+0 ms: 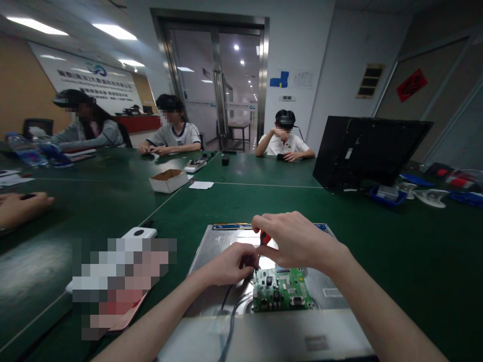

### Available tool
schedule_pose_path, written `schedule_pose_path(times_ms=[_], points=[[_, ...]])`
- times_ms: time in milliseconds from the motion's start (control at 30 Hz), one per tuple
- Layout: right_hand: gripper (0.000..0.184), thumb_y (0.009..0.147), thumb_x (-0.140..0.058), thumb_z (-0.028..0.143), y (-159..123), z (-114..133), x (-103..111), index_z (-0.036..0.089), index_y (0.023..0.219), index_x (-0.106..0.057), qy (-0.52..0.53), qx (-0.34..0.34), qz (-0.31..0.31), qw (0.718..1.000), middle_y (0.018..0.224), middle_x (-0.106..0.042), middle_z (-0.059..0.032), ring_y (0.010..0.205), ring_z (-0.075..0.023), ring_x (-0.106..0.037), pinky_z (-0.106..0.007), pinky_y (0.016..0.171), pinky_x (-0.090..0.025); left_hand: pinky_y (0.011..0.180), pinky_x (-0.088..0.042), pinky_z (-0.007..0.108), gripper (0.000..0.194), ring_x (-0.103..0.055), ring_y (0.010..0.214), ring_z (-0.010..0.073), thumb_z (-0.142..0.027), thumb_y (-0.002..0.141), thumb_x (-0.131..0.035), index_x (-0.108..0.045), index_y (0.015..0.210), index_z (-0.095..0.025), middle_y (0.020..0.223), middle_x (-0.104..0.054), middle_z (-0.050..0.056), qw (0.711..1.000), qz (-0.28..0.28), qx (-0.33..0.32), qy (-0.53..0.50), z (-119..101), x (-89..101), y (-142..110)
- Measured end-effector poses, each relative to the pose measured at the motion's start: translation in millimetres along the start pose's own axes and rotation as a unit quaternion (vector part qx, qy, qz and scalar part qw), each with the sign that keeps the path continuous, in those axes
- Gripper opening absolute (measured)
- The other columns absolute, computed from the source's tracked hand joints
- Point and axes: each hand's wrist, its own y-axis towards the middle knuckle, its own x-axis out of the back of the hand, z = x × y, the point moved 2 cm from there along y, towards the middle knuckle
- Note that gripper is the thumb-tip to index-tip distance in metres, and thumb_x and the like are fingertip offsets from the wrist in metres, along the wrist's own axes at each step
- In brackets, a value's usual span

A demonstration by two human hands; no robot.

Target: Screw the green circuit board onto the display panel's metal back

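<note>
While my right hand [292, 241] clamps round the red-handled screwdriver [264, 237], tip down by the green circuit board [281, 290], my left hand [231, 264] pinches closed beside it, both over the metal panel [211, 246] on the green table [377, 236]

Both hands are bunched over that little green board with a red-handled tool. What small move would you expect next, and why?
Probably a turn of the red-handled screwdriver. The right hand grips its handle from above, the left hand pinches near the tip, and the tip seems to meet the green circuit board at its upper left corner, on the metal panel.
</note>
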Motion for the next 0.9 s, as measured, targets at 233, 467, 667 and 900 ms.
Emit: schedule_pose_path(times_ms=[233,467,667,900], points=[[0.012,0.086,-0.058,0.017,2.6,1.7,-2.8,0.018,0.098,-0.055,-0.010,-0.007,-0.017,1.000,0.091,-0.069,-0.0024,0.068,-0.0148,-0.058,-0.028,0.052,-0.023,0.057,-0.041,0.022,0.017,-0.053,0.065,0.0152,-0.008,0.068,-0.052,-0.062,0.080,-0.016,0.069,-0.058,-0.001,1.000,0.000,-0.008,0.002,2.9,-0.4,1.0],[0.013,0.088,-0.061,0.027,-0.3,2.9,0.3,0.018,0.096,-0.055,-0.003,-0.007,0.000,1.000,0.086,-0.069,-0.0026,0.067,-0.0153,-0.058,-0.028,0.051,-0.023,0.059,-0.041,0.024,0.016,-0.054,0.065,0.0152,-0.010,0.068,-0.054,-0.061,0.081,-0.015,0.071,-0.059,-0.001,1.000,-0.008,-0.007,-0.014,3.0,-0.6,0.9],[0.009,0.088,-0.059,0.020,1.4,3.0,-2.5,0.018,0.095,-0.056,0.013,-0.006,-0.017,1.000,0.090,-0.069,-0.0025,0.069,-0.0142,-0.058,-0.027,0.052,-0.024,0.057,-0.040,0.023,0.013,-0.052,0.063,0.0144,-0.012,0.069,-0.054,-0.060,0.080,-0.017,0.069,-0.057,-0.002,1.000,-0.013,0.003,-0.021,0.6,-0.2,-0.1],[0.015,0.090,-0.062,0.032,4.1,0.1,-2.6,0.019,0.094,-0.058,-0.001,-0.019,-0.020,1.000,0.082,-0.070,-0.0015,0.066,-0.0143,-0.059,-0.027,0.052,-0.022,0.057,-0.038,0.024,0.015,-0.050,0.060,0.0139,-0.009,0.067,-0.055,-0.060,0.079,-0.016,0.067,-0.055,-0.003,1.000,-0.003,-0.002,-0.031,-4.8,1.1,0.4]])
